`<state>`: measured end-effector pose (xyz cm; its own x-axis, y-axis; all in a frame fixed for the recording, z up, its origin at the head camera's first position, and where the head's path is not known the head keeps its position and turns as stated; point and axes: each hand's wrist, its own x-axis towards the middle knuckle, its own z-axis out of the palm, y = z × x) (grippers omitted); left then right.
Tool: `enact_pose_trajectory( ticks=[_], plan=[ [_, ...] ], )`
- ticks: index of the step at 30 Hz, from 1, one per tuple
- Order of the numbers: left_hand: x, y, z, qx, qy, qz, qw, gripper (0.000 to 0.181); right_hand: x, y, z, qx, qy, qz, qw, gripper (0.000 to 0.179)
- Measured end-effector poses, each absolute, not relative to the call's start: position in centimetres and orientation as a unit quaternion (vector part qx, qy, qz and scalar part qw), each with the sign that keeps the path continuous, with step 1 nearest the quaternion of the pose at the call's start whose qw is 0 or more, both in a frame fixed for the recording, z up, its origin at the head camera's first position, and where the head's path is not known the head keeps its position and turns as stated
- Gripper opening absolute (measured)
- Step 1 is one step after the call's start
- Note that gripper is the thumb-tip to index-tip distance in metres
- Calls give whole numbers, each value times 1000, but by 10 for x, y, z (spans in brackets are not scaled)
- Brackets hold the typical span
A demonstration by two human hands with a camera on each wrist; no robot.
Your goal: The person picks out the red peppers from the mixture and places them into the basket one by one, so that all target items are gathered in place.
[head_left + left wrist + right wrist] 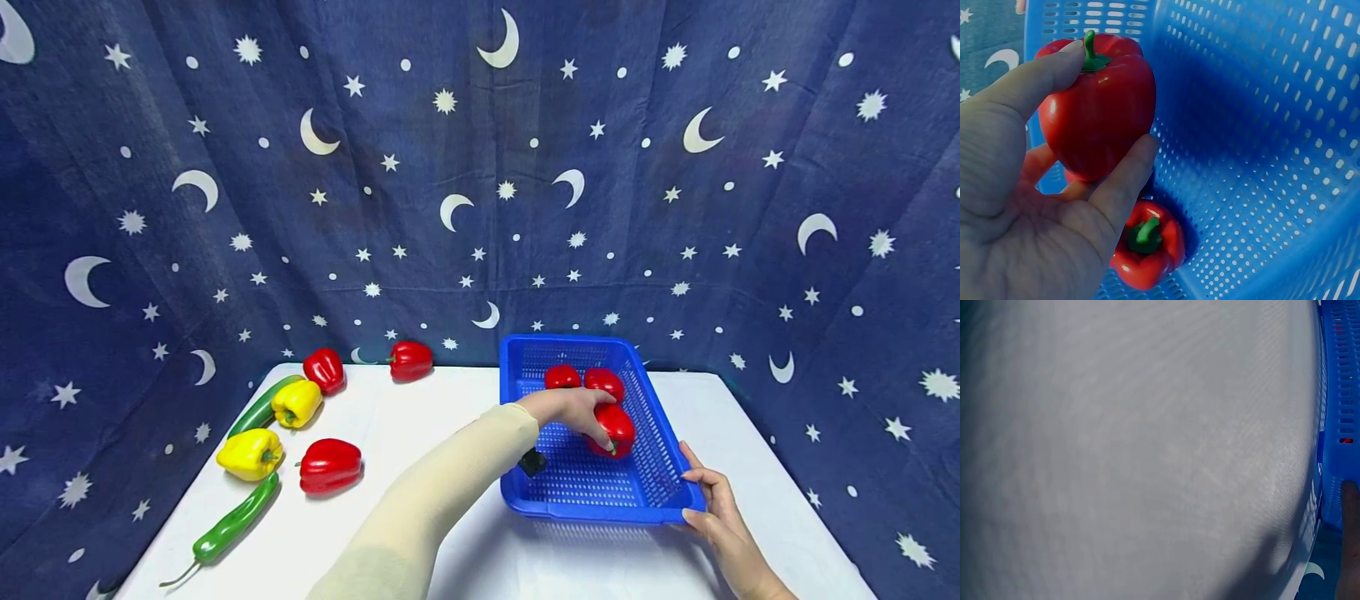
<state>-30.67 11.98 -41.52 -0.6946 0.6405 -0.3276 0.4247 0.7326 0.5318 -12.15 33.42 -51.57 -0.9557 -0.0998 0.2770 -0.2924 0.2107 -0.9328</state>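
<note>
My left hand [577,408] reaches into a blue plastic basket [585,511] and grips a red bell pepper [619,428]. In the left wrist view the thumb lies by the green stem of that pepper [1100,119], with fingers curled round its lower side. Two more red bell peppers, one at the back [562,377] and one beside it [604,383], lie in the basket. At the basket's near right corner my right hand [723,517] holds the rim between thumb and fingers. Only one finger [1350,531] of it shows in the right wrist view, against the basket wall.
On the white table's left lie two yellow bell peppers [297,404] [250,455], a long green pepper [238,521] and a green vegetable [262,407], partly hidden. Three red bell peppers [330,467] [325,371] [411,361] lie nearby. A star-patterned blue curtain [420,208] hangs behind.
</note>
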Motion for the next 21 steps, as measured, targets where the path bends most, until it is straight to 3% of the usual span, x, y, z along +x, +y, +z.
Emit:
enact_pose_trajectory(
  ticks=[9, 21],
  plan=[
    [-308, 125, -421, 299, 885, 224, 278, 83, -122, 335, -517, 139, -764, 624, 81, 36],
    [-306, 131, -428, 290, 908, 173, 249, 82, -121, 334, -516, 132, -769, 619, 86, 36]
  ],
)
